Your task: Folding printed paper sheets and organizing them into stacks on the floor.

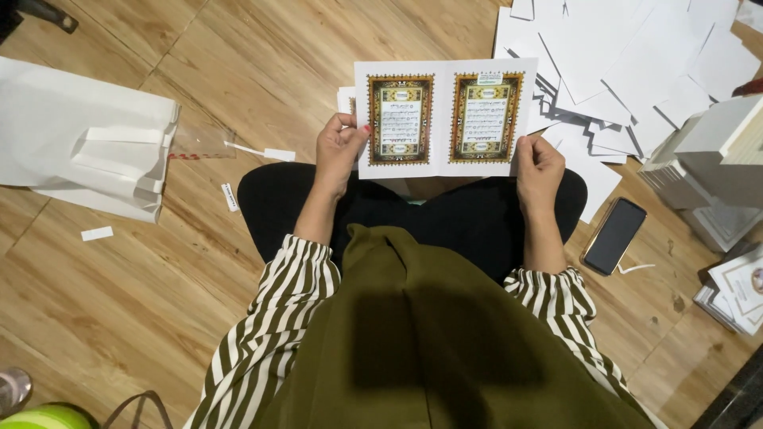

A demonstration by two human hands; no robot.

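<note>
1. Left hand (340, 151) closed on the lower left edge of a printed sheet (445, 117), thumb pressed on the front of the white margin, fingers curled behind.
2. Right hand (539, 168) closed on the lower right corner of the same sheet, thumb on top, fingers tucked under the paper.
3. Sheet held flat and open above the lap, over the wooden floor (238, 71); white, wider than tall, bearing two upright rectangular panels side by side, each with an ornate gold, dark and red border around a pale centre of fine script, too small to read.
4. Just behind the sheet's left edge, a sliver of another printed page (346, 98) showing on the floor.
5. Beyond and to the right, a loose heap of blank white sheets (620, 63), overlapping at many angles.
6. Farther right, stacked white booklets (707, 159) near the frame edge, and below them a pile of printed pages (739, 290) with framed designs.
7. Just beside the right knee, a dark phone (614, 235) lying face up on the floor.
8. Well to the left, folded white paper bags (87, 143), a clear plastic sleeve (199, 143) with a red strip, and small white paper strips (97, 233) scattered near them.
</note>
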